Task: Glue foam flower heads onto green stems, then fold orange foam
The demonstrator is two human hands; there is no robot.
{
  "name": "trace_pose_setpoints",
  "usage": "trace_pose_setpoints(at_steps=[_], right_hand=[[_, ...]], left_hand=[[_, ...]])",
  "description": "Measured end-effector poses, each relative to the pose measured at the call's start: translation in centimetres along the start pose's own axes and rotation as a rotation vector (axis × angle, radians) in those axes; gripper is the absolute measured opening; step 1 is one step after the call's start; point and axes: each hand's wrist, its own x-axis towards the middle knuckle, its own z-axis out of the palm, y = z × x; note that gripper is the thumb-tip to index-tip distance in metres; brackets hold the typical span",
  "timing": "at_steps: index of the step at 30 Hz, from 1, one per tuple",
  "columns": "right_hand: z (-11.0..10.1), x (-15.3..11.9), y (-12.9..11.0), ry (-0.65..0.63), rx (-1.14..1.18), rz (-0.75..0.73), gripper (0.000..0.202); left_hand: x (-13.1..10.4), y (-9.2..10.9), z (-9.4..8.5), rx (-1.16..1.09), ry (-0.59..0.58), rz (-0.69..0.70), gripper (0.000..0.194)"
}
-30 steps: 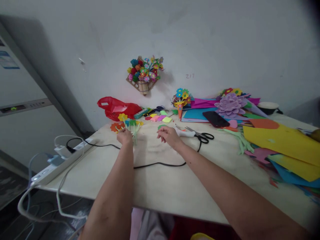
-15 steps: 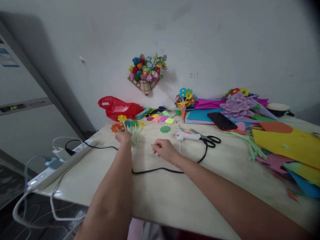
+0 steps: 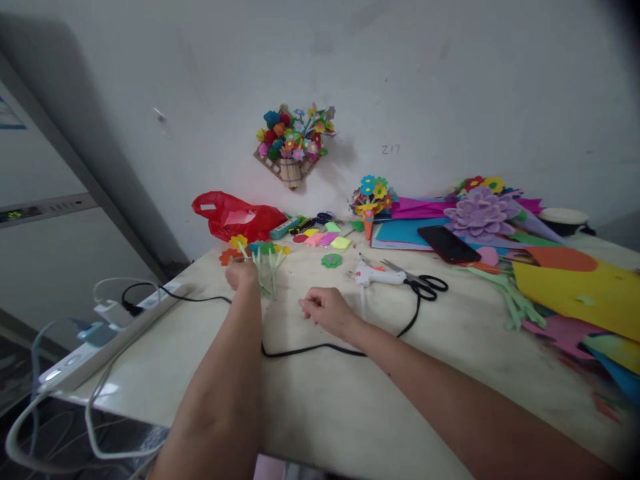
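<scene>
My left hand (image 3: 241, 273) is at the left group of craft flowers, its fingers closed at the pale green stem of a yellow flower (image 3: 239, 241); the fingertips are partly hidden. An orange flower (image 3: 229, 257) lies just beside that hand, and several more flowers with pale green stems (image 3: 273, 275) stand or lean to its right. Over the middle of the table, my right hand (image 3: 325, 310) is loosely curled, with nothing visible in it. Beyond it lie a green flower head (image 3: 331, 261), a white glue gun (image 3: 380, 275) and black-handled scissors (image 3: 427, 287).
A black cord (image 3: 310, 348) loops across the table (image 3: 320, 407). On the left edge sits a power strip (image 3: 115, 340) with plugs. A red bag (image 3: 237, 217) and coloured pieces (image 3: 329, 238) lie at the back; a phone (image 3: 449, 245) and felt sheets (image 3: 555, 287) are at right.
The view has shifted slightly. Both hands keep nearly the same places, the left by the yellow flower's stem and the right curled over the table.
</scene>
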Motion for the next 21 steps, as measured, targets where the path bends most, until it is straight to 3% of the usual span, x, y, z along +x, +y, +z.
trace_pose_setpoints(at_steps=[13, 15, 19, 21], right_hand=[[0.1, 0.1, 0.1, -0.004, 0.101, 0.047, 0.012], [-0.1, 0.1, 0.1, -0.002, 0.138, 0.047, 0.015], [-1.0, 0.1, -0.2, 0.039, 0.111, -0.006, 0.016], [-1.4, 0.2, -0.3, 0.075, 0.103, -0.016, 0.016]], left_hand=[[-1.1, 0.0, -1.1, 0.114, -0.055, -0.063, 0.037], [-1.7, 0.3, -1.5, 0.128, -0.002, -0.053, 0.039], [-3.3, 1.3, -1.9, 0.118, 0.226, 0.057, 0.033], [-4.2, 2.0, -1.7, 0.092, 0.232, 0.159, 0.028]])
